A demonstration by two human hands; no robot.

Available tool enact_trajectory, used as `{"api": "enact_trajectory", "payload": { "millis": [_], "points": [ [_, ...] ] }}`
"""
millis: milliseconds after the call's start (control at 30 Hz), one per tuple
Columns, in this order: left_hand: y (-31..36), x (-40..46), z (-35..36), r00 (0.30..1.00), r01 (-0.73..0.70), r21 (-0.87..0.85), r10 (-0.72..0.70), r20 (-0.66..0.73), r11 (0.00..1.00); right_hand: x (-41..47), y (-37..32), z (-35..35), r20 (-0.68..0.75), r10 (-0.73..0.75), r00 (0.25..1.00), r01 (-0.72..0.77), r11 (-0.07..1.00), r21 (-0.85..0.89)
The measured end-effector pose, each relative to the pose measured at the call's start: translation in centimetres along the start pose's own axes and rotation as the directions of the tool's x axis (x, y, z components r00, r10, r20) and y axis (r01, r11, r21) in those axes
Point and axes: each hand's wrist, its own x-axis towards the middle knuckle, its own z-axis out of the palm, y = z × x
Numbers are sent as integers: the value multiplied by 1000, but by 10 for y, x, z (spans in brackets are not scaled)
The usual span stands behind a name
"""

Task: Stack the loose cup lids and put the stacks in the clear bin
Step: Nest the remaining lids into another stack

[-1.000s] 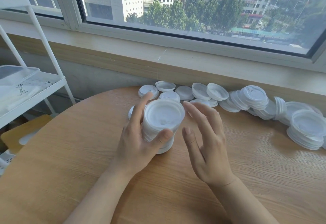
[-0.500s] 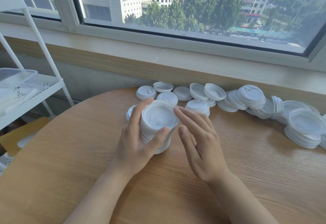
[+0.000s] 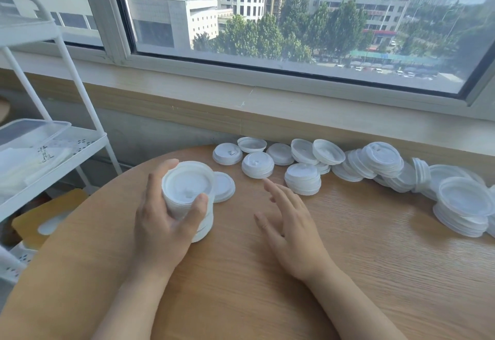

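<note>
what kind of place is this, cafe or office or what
Hard to say; probably a high-floor office or flat: a round wooden table by a big window over city buildings, plus a white shelf cart.

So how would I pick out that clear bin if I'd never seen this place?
Look left of the round wooden table to the white shelf cart. The clear bin sits on its middle shelf. It is the only see-through, boxy container there, unlike the round white lids on the table.
</note>
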Motion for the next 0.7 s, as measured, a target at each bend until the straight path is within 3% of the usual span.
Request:
{"api": "enact_trajectory", "payload": {
  "millis": [300, 567, 700],
  "points": [
    [-19, 11, -4, 980, 65, 25, -59, -191, 998, 46, -14, 35, 108, -13, 994, 25, 993, -111],
    [-24, 17, -2, 977, 84, -22, -86, -195, 996, 84, -23, 70, 114, 42, 993, -17, 978, -209],
    [-24, 17, -2, 982, 81, -47, -87, -168, 996, 83, -20, 72, 71, 47, 996, -37, 991, -130]
  ]
}}
